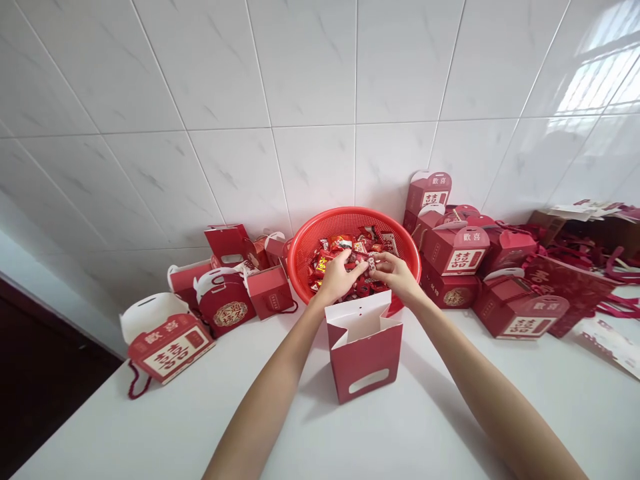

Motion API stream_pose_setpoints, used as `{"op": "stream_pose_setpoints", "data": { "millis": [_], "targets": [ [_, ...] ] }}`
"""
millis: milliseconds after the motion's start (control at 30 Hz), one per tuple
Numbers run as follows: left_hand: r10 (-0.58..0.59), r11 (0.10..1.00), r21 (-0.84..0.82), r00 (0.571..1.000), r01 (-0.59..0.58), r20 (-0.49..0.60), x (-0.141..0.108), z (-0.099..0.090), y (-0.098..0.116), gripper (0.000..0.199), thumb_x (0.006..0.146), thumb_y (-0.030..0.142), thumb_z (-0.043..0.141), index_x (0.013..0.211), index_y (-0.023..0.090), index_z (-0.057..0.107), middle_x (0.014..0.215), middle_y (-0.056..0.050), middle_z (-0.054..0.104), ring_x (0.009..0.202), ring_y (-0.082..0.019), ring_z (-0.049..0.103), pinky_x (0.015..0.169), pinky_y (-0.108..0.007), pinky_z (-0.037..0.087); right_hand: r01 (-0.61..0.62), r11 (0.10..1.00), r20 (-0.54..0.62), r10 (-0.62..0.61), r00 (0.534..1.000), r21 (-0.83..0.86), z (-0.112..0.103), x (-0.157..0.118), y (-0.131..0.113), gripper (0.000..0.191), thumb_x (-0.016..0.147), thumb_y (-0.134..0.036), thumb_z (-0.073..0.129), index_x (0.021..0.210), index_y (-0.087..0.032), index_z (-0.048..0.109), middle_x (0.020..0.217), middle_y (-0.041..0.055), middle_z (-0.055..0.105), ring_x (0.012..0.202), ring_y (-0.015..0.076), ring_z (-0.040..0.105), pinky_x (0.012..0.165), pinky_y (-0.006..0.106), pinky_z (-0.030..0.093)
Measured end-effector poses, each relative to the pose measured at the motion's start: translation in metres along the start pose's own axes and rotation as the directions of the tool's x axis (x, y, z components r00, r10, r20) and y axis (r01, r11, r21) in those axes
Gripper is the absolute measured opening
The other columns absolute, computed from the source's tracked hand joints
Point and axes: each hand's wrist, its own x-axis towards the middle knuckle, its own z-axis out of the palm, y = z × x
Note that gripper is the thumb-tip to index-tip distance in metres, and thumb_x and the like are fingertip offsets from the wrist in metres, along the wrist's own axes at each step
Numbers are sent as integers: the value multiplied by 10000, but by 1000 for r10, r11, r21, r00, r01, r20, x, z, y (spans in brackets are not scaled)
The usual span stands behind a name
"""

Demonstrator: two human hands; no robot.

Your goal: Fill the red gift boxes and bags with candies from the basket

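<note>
A red plastic basket [306,230] full of small red wrapped candies [343,243] stands against the wall. Over the candies, my left hand [339,277] has its fingers curled around some of them, its thumb pointing to the right. Close beside it, my right hand [396,273] pinches a small wrapped candy [371,264] between thumb and fingers. The two hands almost meet at this candy. In front of the basket, between my forearms, a red paper gift box [367,360] stands upright with its top flaps up. Its inside bottom is hidden.
Folded red gift boxes stand left of the basket, one box [173,347] nearest the table's left edge. More boxes [460,250] are stacked to the right. Farther right lie a red bag [565,287], ribbons [625,267] and flat card [613,343]. A tiled wall [315,80] rises behind.
</note>
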Motion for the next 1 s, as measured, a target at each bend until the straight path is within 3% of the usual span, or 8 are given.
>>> {"op": "stream_pose_setpoints", "data": {
  "millis": [133,300,467,533,600,700,1000],
  "targets": [
    [-27,999,33,1000,26,10,-1,-1,0,245,813,405,689,833,180,594,802,-36,680,824,-223,645,796,-324,500,-18,1000,-46,19,999,24,0,1,-1,343,631,-251,656,942,-226,511,723,-45,672,740,183,685,767,360,566],
    [-45,998,48,998,43,41,-5,-3,6,224,823,392,664,857,183,589,861,-57,686,842,-234,637,778,-329,486,-47,997,-57,50,997,53,2,-2,-5,285,626,-219,636,867,-233,486,757,-34,694,770,189,704,763,353,580],
    [-102,994,43,989,98,104,-6,-4,9,112,887,248,503,812,207,575,750,-17,658,726,-194,618,713,-311,491,-57,996,-73,62,995,75,2,-4,-7,257,653,-251,653,851,-233,491,749,-25,690,748,186,702,769,356,581],
    [-126,992,34,989,123,83,-4,-3,6,123,872,193,497,895,204,617,839,-36,701,813,-211,654,775,-330,515,-52,996,-88,59,994,79,2,-3,-7,251,652,-254,655,840,-234,490,728,-28,678,744,189,698,765,358,581],
    [-132,991,14,991,131,38,-2,-1,3,236,847,174,552,1065,189,643,1066,-83,728,1023,-253,665,922,-381,511,-46,995,-100,55,993,87,2,-2,-8,247,646,-259,655,829,-232,493,726,-28,672,756,190,696,768,354,580],
    [-112,992,-60,994,113,19,-1,1,-2,419,830,172,628,1249,175,614,1323,-120,648,1252,-285,586,1081,-430,442,-41,994,-96,50,994,99,2,-2,-10,247,630,-272,670,814,-225,513,752,-16,680,809,200,695,773,344,580],
    [-102,986,-130,995,103,8,1,-1,-2,396,851,138,651,1246,154,646,1314,-116,661,1236,-279,612,1090,-436,466,-71,982,-59,82,995,173,4,-1,-13,213,641,-308,715,792,-216,596,869,10,706,923,212,683,837,356,574]
  ]
}}
